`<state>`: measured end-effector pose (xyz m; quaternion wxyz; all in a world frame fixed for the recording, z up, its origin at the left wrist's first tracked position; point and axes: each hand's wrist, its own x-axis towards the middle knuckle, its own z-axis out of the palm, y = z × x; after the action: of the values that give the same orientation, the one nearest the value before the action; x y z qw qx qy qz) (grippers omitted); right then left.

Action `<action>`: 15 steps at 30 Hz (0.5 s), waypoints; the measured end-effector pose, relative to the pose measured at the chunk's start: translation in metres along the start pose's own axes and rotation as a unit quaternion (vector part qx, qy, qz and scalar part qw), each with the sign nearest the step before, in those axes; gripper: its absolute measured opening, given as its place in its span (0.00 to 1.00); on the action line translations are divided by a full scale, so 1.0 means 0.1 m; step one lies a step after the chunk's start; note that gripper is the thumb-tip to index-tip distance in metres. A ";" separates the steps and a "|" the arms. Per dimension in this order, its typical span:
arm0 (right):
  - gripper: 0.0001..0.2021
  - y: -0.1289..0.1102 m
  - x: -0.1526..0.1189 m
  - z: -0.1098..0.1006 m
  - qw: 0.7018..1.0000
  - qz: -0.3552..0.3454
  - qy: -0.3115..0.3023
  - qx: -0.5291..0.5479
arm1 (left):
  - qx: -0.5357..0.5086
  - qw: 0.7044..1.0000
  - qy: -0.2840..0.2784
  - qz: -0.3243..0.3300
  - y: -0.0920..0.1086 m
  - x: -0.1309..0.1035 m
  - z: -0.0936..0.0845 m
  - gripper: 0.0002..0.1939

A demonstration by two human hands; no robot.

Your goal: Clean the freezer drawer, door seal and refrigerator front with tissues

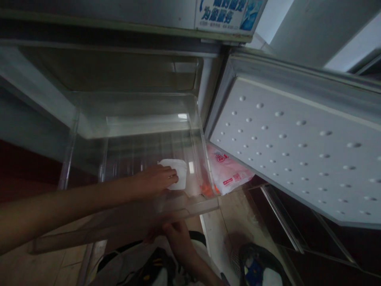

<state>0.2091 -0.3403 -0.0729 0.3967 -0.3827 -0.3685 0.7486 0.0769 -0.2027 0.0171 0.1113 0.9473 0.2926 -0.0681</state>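
Note:
A clear plastic drawer point(202, 204) is pulled out of a fridge compartment. Inside it, my left hand point(162, 177) has its fingers bent over a white cloth or paper point(181, 171), pressed against the drawer's bottom near the front right. Below the drawer's front edge is my right hand point(175, 234), its fingers curled near the underside of the front lip. Part of that hand is dim behind the plastic, and whether it grips the drawer is unclear.
The open fridge door point(297, 147), white with raised dots, stands on the right. A pink and white plastic bag point(229, 171) lies between drawer and door. A shoe point(258, 266) rests on the wooden floor point(235, 210). Above is the upper door point(104, 16) with a sticker.

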 end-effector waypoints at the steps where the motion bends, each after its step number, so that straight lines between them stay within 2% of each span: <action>1: 0.20 -0.02 0.00 0.00 0.999 0.007 -0.001 0.033 | 0.031 0.999 0.000 0.021 -0.01 0.09 0.11 0.14; 4: 0.16 -0.09 -0.01 0.02 0.998 0.013 -0.001 0.061 | 0.075 0.996 -0.007 0.056 -0.03 0.23 0.44 0.15; 7: 0.16 -0.13 -0.01 0.03 0.997 0.018 -0.023 0.070 | 0.096 0.994 -0.008 0.046 -0.05 0.26 0.62 0.16; 12: 0.18 -0.14 0.01 0.03 0.997 0.041 -0.015 0.057 | 0.128 0.991 -0.007 0.034 -0.07 0.27 0.61 0.14; 15: 0.20 -0.17 0.00 0.03 0.997 0.047 -0.016 0.054 | 0.099 0.995 -0.002 0.026 -0.09 0.28 0.58 0.14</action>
<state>0.2117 -0.3335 -0.0569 0.3750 -0.3656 -0.3151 0.7915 0.0906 -0.1947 -0.0460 0.0187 0.9607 0.2598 -0.0955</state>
